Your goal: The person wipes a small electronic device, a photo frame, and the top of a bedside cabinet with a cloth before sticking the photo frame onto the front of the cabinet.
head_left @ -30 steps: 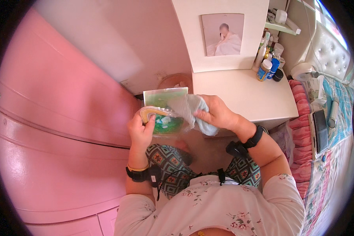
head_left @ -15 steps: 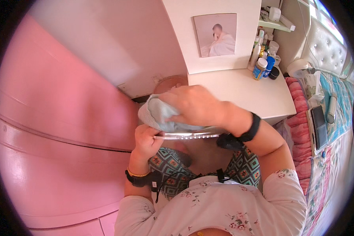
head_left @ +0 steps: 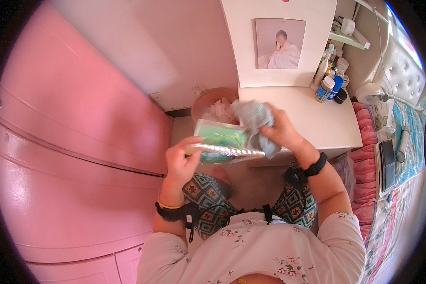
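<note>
My left hand (head_left: 181,158) grips the left end of a flat picture frame (head_left: 227,151), held tilted above my lap. The frame has a shiny silver-gold beaded edge, and a green picture (head_left: 220,136) shows on its face. In my right hand (head_left: 285,128) is a bunched grey-blue cloth (head_left: 254,115), blurred by motion. The cloth hangs at the frame's right end; whether it touches the frame I cannot tell. My right fingers are closed round the cloth and partly hidden by it.
A pink cabinet (head_left: 75,156) stands to the left. Ahead, a round bin (head_left: 202,102) holds crumpled white material. A white desk (head_left: 288,106) at the right carries bottles and jars (head_left: 324,89). Further right is a bed (head_left: 404,203) with a dark wallet-like case (head_left: 387,163).
The frame has tilted, so its green face now shows. My right hand has moved right with the cloth, from the frame's left part to its right end.
</note>
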A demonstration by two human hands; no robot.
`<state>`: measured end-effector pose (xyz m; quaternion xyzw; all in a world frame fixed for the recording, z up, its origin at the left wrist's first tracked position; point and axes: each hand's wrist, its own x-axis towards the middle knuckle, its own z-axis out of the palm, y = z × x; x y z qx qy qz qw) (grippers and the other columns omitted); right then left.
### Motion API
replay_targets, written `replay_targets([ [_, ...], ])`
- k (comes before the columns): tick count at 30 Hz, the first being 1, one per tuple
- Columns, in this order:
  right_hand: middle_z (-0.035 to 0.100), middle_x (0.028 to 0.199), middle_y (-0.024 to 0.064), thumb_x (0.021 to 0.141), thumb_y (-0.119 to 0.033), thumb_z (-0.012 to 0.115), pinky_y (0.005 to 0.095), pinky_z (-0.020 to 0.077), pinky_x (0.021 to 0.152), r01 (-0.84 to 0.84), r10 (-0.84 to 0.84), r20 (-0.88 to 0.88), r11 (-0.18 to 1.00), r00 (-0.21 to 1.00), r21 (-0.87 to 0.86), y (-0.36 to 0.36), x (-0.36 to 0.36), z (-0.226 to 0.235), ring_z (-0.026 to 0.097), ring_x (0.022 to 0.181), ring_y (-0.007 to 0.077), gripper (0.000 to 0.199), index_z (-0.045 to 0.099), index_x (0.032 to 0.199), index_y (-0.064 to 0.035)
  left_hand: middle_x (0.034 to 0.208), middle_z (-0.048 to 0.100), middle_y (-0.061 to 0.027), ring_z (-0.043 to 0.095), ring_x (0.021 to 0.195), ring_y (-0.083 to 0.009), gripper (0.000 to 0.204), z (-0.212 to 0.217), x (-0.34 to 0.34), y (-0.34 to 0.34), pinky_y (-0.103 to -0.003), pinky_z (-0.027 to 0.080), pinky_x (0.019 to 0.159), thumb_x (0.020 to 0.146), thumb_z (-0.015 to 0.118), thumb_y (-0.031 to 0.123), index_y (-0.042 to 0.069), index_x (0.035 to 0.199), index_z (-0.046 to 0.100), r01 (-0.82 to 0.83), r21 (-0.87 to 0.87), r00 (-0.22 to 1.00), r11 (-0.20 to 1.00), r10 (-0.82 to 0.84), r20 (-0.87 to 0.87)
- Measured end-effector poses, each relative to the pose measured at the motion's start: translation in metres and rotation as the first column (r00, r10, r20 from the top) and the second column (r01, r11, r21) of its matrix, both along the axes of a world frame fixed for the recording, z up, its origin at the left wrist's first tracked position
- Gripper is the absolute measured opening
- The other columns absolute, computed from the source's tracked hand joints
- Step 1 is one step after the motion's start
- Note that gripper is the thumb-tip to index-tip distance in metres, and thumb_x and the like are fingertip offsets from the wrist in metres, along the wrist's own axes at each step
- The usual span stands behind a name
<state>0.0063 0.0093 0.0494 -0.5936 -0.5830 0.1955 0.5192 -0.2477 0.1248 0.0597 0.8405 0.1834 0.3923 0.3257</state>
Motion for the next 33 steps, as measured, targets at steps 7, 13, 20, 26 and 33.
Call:
replay_targets([
  [7,0.058,0.097,0.0112,0.063,-0.002,0.061,0.0346,0.0478,0.075,0.144,-0.227,0.226,0.933,0.947,0.331,-0.009,0.008,0.028,0.059,0.085,0.0237,0.048,0.053,0.109,-0.0069,0.079,0.060,-0.0078,0.056,0.065,-0.0123,0.022,-0.019,-0.007,0.012,-0.025,0.045,0.058,0.071,0.065,0.001,-0.001,0.089,0.052,-0.009,-0.054,0.993,0.999,0.016,0.117],
  [13,0.050,0.099,0.0044,0.064,-0.016,0.058,0.0301,0.0453,0.069,-0.209,-0.255,0.844,0.898,0.471,0.388,0.014,-0.034,0.079,0.052,0.088,0.0194,0.038,0.059,0.102,-0.0171,0.069,0.054,-0.0052,0.050,0.060,-0.0103,0.023,-0.008,-0.002,0.008,-0.024,0.042,0.053,0.070,0.065,0.001,0.002,0.086,0.050,0.055,-0.155,0.998,0.986,-0.054,0.011],
  [20,0.049,0.104,0.0028,0.067,-0.016,0.054,0.0305,0.0454,0.065,-0.306,-0.111,0.886,0.913,0.449,0.269,0.019,-0.049,0.058,0.051,0.088,0.0179,0.033,0.060,0.100,-0.0195,0.069,0.050,-0.0009,0.047,0.063,-0.0082,0.021,0.008,-0.001,0.010,-0.022,0.040,0.057,0.068,0.063,-0.001,0.003,0.084,0.049,0.116,-0.221,0.989,0.968,-0.134,-0.069],
  [26,0.051,0.106,0.0049,0.061,-0.013,0.061,0.0340,0.0472,0.063,-0.448,0.126,0.779,0.868,0.615,0.214,0.010,-0.042,0.034,0.054,0.085,0.0218,0.036,0.061,0.096,-0.0190,0.075,0.045,0.0025,0.044,0.067,-0.0063,0.023,-0.002,-0.014,0.015,-0.021,0.039,0.061,0.074,0.059,-0.004,0.005,0.088,0.043,0.093,-0.301,0.985,0.949,-0.044,0.166],
  [33,0.054,0.099,0.0101,0.060,-0.008,0.061,0.0361,0.0482,0.068,-0.070,0.137,0.671,0.990,0.729,-0.126,0.001,-0.007,-0.001,0.056,0.086,0.0293,0.035,0.061,0.094,-0.0162,0.081,0.052,-0.0009,0.048,0.071,-0.0059,0.020,0.002,-0.025,0.038,-0.021,0.041,0.063,0.077,0.060,0.000,0.003,0.091,0.045,0.125,-0.261,0.961,0.957,-0.052,0.272],
])
